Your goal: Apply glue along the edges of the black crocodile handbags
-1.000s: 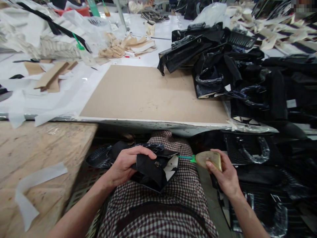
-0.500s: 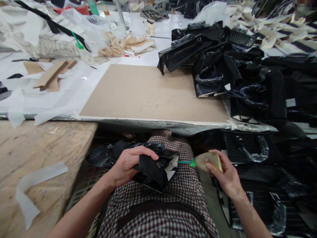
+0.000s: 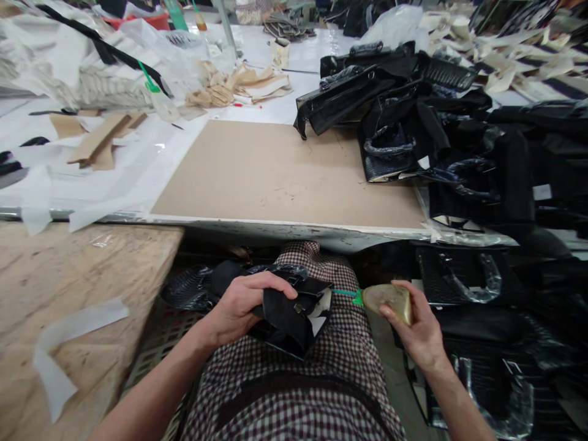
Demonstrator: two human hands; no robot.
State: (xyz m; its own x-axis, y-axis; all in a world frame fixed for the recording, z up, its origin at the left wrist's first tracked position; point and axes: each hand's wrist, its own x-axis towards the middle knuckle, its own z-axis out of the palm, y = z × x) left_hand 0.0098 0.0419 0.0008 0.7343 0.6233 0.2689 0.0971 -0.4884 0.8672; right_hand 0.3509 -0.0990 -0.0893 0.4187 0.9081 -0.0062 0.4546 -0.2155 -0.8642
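Note:
Over my lap, my left hand (image 3: 250,303) is closed on the edge of a black handbag (image 3: 287,327), whose open end faces right and shows pale lining. A crocodile-textured part of the bag trails to the left. My right hand (image 3: 416,321) is wrapped round a squeeze bottle (image 3: 383,301), tipped on its side and partly filled with something yellowish. Its green nozzle (image 3: 344,294) points left, with the tip at the upper edge of the bag's open end; whether it touches I cannot tell.
A brown board (image 3: 275,171) lies on the white table ahead. Black handbags (image 3: 399,122) are heaped at its right, and more bags (image 3: 487,343) sit low beside me. Another glue-type bottle (image 3: 160,101) and cardboard strips (image 3: 101,138) are at left. A wooden surface (image 3: 92,263) holds a white strip (image 3: 59,349).
The nozzle tip has shifted slightly up along the edge of the bag's open end. Both hands keep their holds, and the view has moved a little.

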